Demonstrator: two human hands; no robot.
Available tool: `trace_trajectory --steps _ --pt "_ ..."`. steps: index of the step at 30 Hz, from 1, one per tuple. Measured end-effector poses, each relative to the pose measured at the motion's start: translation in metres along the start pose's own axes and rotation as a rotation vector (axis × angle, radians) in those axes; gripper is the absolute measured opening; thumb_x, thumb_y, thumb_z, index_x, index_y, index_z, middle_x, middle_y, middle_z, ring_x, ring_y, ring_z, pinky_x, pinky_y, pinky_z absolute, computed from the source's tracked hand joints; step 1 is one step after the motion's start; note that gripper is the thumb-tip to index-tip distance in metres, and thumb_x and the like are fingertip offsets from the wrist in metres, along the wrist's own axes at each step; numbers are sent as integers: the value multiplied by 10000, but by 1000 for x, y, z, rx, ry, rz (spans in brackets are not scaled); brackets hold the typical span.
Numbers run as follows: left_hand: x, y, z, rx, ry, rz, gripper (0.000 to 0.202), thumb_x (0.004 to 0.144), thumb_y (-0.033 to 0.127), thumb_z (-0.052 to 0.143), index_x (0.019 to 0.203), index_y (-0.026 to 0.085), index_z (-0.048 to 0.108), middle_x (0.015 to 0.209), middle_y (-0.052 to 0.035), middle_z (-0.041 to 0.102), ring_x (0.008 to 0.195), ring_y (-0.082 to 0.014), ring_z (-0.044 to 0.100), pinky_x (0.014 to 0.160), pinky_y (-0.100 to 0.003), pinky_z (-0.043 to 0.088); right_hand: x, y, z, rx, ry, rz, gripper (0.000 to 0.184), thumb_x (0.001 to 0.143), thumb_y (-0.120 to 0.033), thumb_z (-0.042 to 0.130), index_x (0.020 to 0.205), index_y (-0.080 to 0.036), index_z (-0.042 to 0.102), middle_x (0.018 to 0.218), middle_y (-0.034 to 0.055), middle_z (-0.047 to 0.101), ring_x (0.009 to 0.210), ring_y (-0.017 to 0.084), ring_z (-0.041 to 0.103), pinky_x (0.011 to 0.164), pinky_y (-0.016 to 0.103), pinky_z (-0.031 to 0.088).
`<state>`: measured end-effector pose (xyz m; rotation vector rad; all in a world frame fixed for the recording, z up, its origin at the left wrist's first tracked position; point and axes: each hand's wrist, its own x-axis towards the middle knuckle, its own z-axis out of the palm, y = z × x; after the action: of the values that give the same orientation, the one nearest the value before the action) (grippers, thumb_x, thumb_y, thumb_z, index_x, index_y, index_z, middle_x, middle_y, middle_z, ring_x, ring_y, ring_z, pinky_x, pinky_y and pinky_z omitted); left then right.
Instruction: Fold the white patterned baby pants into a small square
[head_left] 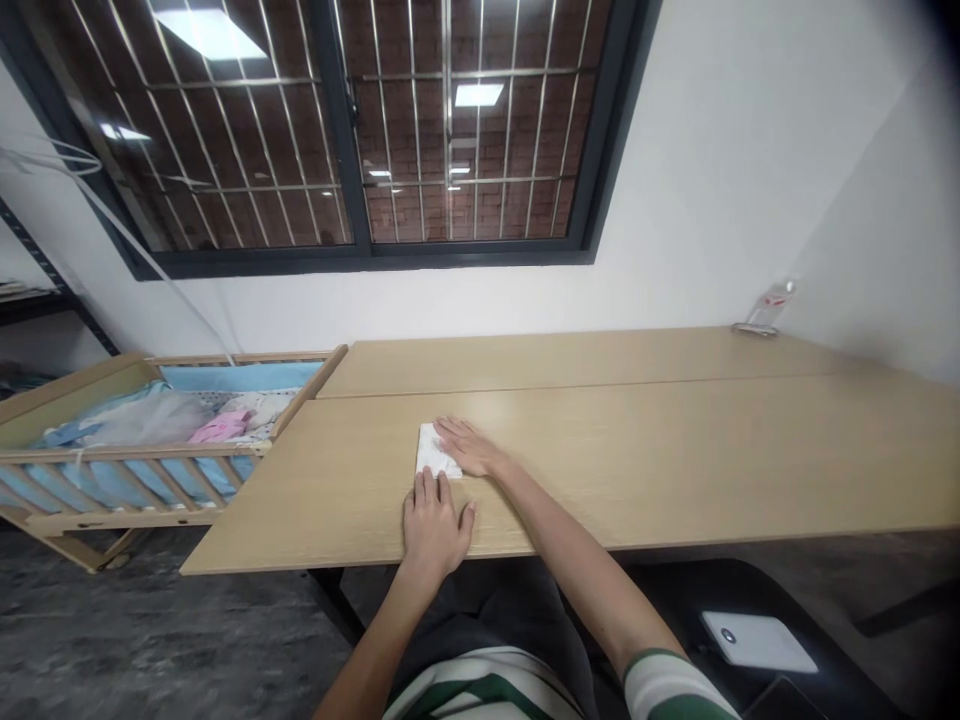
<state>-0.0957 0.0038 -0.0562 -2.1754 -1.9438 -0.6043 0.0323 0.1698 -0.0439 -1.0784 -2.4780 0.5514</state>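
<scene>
A small folded white cloth (430, 449) lies on the light wooden table (675, 450) near its front left part. My right hand (469, 447) lies flat on the cloth's right side, fingers stretched out and pointing left. My left hand (433, 523) rests flat on the table just in front of the cloth, fingers together and touching its near edge. Neither hand grips anything.
A wooden baby crib (150, 440) with blue lining and small clothes stands against the table's left end. A small clear stand (765, 308) sits at the far right by the wall. A white device (757, 640) lies on a dark seat at lower right.
</scene>
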Motion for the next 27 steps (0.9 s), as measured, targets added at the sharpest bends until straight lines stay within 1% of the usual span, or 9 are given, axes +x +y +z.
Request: trace_trajectory --steps 4,7,10,14,19,23,25,26,27 --pt "0 -7 -1 -32 0 -3 635 990 466 425 1463 45 472 1530 -261 451 1425 -375 407 1098 -488 387 -2 10 4 102 176 25 767 1011 -685 233 1602 -203 312 1671 90 257 1549 235 212 1270 411 113" --pt "10 -16 -11 -57 -29 -117 579 996 456 419 1437 85 484 1461 -222 531 1331 -343 506 1059 -451 409 -3 19 4 214 371 111 720 1028 -629 252 1569 -171 373 1604 150 379 1499 253 319 1242 441 212" --pt "29 -29 -24 -39 -114 -233 493 1010 454 385 1305 107 574 1292 -198 644 1207 -342 591 1000 -451 431 -2 22 4 276 489 164 629 1011 -543 392 1507 -162 457 1476 179 494 1384 269 460 1176 450 330" --pt "57 -46 -31 -41 -193 -270 456 1009 443 367 1083 97 655 1096 -213 716 1056 -359 666 935 -470 451 -2 16 4 227 456 120 495 984 -423 490 1406 -174 565 1321 153 575 1270 255 531 1120 415 383" --pt "73 -49 -27 -129 -241 -263 421 980 417 415 1036 71 649 1077 -258 713 1007 -350 682 893 -438 463 -6 1 -1 119 379 117 387 947 -360 569 1275 -164 629 1225 130 593 1202 244 529 1073 384 391" --pt "56 -52 -34 -310 -273 -150 394 998 439 364 928 149 621 910 -128 723 850 -241 682 777 -322 486 -14 -32 -1 89 411 267 310 849 -319 680 1122 -178 642 1162 109 613 1139 262 531 1039 423 384" --pt "36 -63 -45 -436 -278 -92 433 998 512 340 862 182 585 811 -61 682 762 -198 651 708 -276 484 -22 -59 9 156 428 368 206 848 -303 661 1022 -196 633 1082 87 639 1049 250 560 990 425 402" --pt "23 -71 -52 -493 -279 -71 461 994 550 319 834 193 563 774 -38 652 727 -185 630 681 -265 481 -28 -75 18 221 429 375 118 877 -280 610 963 -201 625 1006 72 651 979 229 576 948 399 419" --pt "8 -82 -61 -667 -268 -48 483 971 611 355 816 198 552 747 -23 621 703 -181 605 667 -262 475 -35 -91 28 309 407 353 76 896 -254 563 922 -202 611 934 57 653 907 207 585 895 366 436"
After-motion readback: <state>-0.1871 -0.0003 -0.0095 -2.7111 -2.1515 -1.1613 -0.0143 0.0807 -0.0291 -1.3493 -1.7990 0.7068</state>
